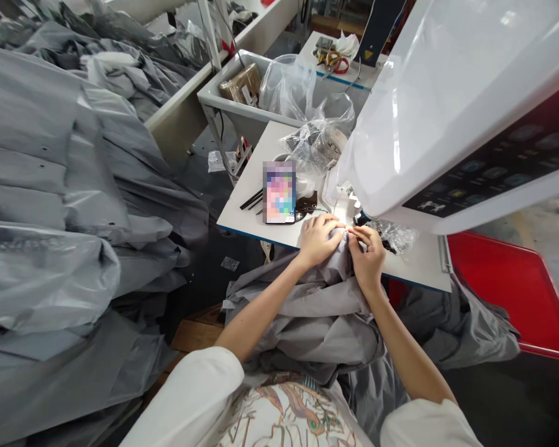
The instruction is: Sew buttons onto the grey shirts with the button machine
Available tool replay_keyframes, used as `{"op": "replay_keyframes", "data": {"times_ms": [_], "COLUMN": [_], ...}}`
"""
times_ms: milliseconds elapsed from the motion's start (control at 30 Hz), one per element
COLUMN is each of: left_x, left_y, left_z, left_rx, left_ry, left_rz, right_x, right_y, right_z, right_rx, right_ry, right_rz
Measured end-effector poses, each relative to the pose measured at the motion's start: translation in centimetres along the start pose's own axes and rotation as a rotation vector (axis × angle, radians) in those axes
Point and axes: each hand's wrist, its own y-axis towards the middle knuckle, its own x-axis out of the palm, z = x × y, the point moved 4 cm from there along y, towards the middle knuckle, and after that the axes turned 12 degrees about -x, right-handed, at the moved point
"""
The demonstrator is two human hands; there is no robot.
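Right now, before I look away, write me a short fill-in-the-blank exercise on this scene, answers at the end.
1. The left hand and the right hand both touch cloth coloured ____.
2. In the picture, the phone on the table is to the ____ of both hands.
3. The person's sleeves are coloured ____.
4. The package in the bin is coloured ____.

Missing words: grey; left; white; brown.

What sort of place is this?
Probably a garment workshop: grey fabric is held at a big white machine, more grey cloth is heaped at the left, and scissors lie farther back.
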Motion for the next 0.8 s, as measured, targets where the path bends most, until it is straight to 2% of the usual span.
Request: {"op": "replay_keyframes", "data": {"times_ms": [267, 633, 800], "left_x": [-0.02, 0.0, 0.1], "left_y": [-0.04, -0.03, 0.12], "left_z": [-0.22, -0.2, -0.25], "left_rx": [0.022, 0.02, -0.033], "left_ry": [0.013, 0.01, 0.012], "left_rz": [-0.022, -0.03, -0.025], "right_x": [-0.03, -0.23, -0.21], "right_y": [0.09, 0.42, 0.54], "right_z": [-0.2, -0.11, -0.21], "right_rx": [-0.064, -0.059, -0.023], "right_ry": [-0.067, -0.053, -0.056], "right_rz": [-0.034, -0.043, -0.039]}}
